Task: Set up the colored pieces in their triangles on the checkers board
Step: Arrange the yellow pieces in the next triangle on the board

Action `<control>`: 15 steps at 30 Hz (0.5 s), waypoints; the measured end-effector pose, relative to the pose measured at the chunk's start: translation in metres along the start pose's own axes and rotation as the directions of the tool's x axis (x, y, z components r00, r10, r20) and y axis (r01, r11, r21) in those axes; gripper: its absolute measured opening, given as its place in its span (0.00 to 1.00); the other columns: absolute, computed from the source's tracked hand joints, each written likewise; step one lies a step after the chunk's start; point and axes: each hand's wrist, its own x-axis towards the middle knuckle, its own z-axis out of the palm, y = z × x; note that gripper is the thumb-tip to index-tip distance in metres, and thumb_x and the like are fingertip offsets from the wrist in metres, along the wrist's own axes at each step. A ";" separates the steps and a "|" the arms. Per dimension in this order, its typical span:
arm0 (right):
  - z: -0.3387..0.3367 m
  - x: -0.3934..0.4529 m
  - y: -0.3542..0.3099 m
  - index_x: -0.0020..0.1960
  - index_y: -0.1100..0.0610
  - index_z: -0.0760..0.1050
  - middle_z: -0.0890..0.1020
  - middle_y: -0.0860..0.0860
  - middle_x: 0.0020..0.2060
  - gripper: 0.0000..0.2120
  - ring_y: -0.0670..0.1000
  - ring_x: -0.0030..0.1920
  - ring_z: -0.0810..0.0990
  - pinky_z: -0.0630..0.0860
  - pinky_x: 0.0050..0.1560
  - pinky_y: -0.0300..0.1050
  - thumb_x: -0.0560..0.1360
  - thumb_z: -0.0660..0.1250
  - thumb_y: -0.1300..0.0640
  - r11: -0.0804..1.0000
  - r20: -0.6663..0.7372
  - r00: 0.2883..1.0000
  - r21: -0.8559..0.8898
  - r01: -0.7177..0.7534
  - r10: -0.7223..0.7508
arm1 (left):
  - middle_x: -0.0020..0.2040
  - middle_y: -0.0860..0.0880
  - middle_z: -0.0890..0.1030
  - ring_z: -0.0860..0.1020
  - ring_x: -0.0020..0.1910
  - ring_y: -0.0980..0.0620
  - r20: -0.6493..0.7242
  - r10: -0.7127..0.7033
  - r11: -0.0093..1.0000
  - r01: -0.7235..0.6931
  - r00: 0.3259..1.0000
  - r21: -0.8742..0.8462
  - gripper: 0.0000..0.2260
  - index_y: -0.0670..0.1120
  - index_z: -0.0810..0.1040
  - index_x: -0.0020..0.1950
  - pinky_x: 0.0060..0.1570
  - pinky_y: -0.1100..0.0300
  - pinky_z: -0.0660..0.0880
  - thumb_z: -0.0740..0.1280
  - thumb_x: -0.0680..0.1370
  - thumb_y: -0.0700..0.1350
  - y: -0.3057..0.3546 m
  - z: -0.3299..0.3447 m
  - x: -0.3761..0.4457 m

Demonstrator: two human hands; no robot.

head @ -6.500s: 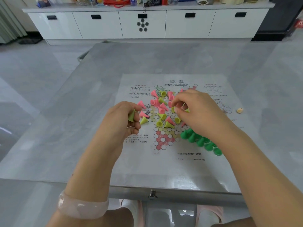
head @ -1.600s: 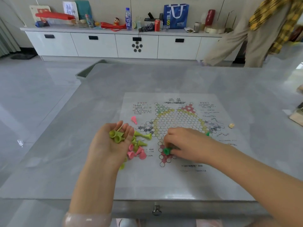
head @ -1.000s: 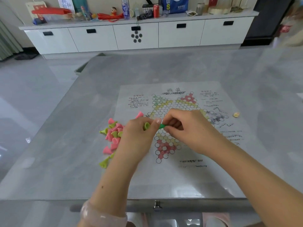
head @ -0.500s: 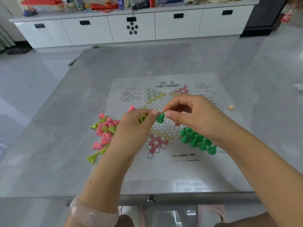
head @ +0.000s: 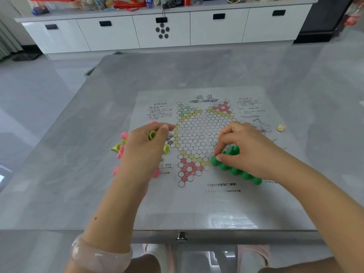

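— Where are the green pieces [head: 237, 170]?
— Bunched on the board sheet [head: 199, 201] toward its right edge; the right hand [head: 244, 148] pinches one at the cluster's left end.
— And the left hand [head: 145, 144]?
— Curled round a yellow-green piece [head: 152, 134]; pink and yellow pieces [head: 120, 148] lie off the sheet's left edge.

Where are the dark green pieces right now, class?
In the head view, the dark green pieces sit clustered on the board, right of its near red triangle, partly under the right hand, whose fingers touch the leftmost one.
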 end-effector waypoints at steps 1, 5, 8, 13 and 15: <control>0.000 0.000 -0.001 0.39 0.45 0.76 0.70 0.41 0.48 0.03 0.45 0.55 0.64 0.61 0.60 0.44 0.71 0.68 0.52 1.000 0.000 1.000 -0.003 0.000 0.000 | 0.19 0.59 0.68 0.59 0.25 0.53 0.000 0.009 1.000 -0.009 1.000 0.003 0.11 0.55 0.81 0.43 0.29 0.57 0.66 0.60 0.78 0.48 0.000 0.000 0.000; 0.001 0.002 -0.003 0.40 0.46 0.77 0.70 0.40 0.47 0.01 0.44 0.55 0.64 0.60 0.60 0.43 0.71 0.68 0.51 1.000 0.011 1.000 -0.020 -0.007 0.007 | 0.18 0.59 0.68 0.59 0.26 0.52 0.000 0.030 0.999 -0.030 1.000 0.012 0.11 0.56 0.81 0.42 0.29 0.57 0.66 0.60 0.78 0.48 -0.001 0.000 0.001; 0.000 0.001 -0.002 0.40 0.46 0.76 0.70 0.41 0.48 0.02 0.45 0.55 0.65 0.60 0.60 0.43 0.71 0.68 0.51 0.999 0.015 1.000 -0.031 -0.016 0.016 | 0.18 0.59 0.68 0.59 0.26 0.52 -0.011 0.061 0.998 -0.061 0.998 0.027 0.11 0.56 0.80 0.41 0.24 0.65 0.61 0.59 0.78 0.47 -0.002 -0.002 0.002; 0.001 0.001 -0.002 0.42 0.45 0.76 0.70 0.41 0.48 0.01 0.45 0.55 0.65 0.60 0.59 0.42 0.72 0.66 0.51 0.998 0.015 1.000 -0.064 -0.002 0.002 | 0.20 0.60 0.71 0.60 0.23 0.55 -0.027 0.082 0.996 -0.081 0.996 0.037 0.11 0.56 0.80 0.42 0.19 0.68 0.60 0.59 0.78 0.47 -0.003 -0.003 0.004; 0.000 0.001 -0.001 0.46 0.45 0.77 0.70 0.42 0.49 0.04 0.45 0.57 0.65 0.60 0.60 0.43 0.73 0.65 0.50 0.996 0.032 0.999 -0.089 0.013 -0.010 | 0.21 0.59 0.71 0.62 0.20 0.58 -0.040 0.077 0.997 -0.075 0.996 0.033 0.11 0.55 0.81 0.42 0.18 0.70 0.60 0.60 0.78 0.47 -0.003 -0.003 0.003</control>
